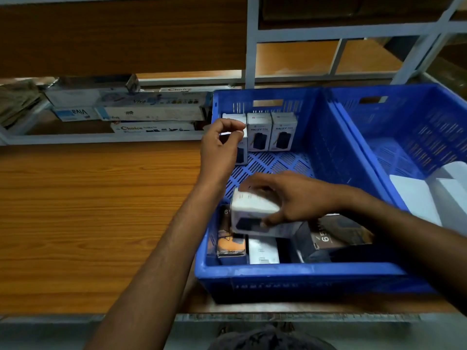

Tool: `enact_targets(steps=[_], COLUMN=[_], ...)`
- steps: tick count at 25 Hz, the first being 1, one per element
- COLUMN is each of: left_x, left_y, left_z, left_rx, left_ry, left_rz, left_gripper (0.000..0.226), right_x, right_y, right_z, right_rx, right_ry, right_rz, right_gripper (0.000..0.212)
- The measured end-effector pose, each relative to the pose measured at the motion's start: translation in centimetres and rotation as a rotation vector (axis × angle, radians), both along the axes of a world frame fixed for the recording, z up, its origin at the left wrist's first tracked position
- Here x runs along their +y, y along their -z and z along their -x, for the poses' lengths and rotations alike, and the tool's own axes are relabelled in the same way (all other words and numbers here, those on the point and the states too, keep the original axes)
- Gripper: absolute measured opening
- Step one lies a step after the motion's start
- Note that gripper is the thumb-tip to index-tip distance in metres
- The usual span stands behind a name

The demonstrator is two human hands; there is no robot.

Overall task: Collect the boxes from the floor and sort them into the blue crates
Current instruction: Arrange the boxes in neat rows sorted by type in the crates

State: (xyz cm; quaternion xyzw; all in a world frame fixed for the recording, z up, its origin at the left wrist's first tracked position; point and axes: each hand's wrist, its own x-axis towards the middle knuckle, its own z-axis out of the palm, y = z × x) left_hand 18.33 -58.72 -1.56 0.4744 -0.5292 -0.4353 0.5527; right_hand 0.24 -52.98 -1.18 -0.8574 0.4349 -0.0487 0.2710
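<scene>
A blue crate (pixel 303 272) stands on a wooden shelf, and a second blue crate (pixel 404 117) sits to its right. Upright against the first crate's back wall are two white "Halley" boxes (pixel 270 132) and, left of them, another white box (pixel 233 118). My left hand (pixel 221 150) pinches the top of that left box with thumb and index finger. My right hand (pixel 298 198) grips a white box with a dark picture (pixel 252 210) over the crate's middle. Several dark, orange and white boxes (pixel 262 250) lie along the crate's near wall.
White boxes (pixel 417 195) lie in the right crate. The wooden shelf top (pixel 88 210) stretches to the left. Long flat cartons (pixel 151 109) are stacked on a lower rack behind it. A pale metal rack frame (pixel 251 46) rises behind the crates.
</scene>
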Motion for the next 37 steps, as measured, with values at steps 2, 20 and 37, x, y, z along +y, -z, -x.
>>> enact_targets(steps=[2, 20, 37], left_x=[-0.1, 0.2, 0.7], left_y=[0.0, 0.2, -0.6], left_z=[0.0, 0.0, 0.4], left_rx=[0.011, 0.13, 0.051], left_ry=[-0.008, 0.294, 0.421], left_rz=[-0.013, -0.206, -0.109], left_gripper=[0.017, 0.081, 0.051], right_x=[-1.2, -3.6, -2.8], right_y=[-0.2, -0.8, -2.1], right_z=[0.7, 3.4, 3.3], right_rx=[-0.332, -0.901, -0.616], right_ry=[0.251, 0.631, 0.476], right_rz=[-0.146, -0.015, 0.523], right_gripper=[0.072, 0.086, 0.102])
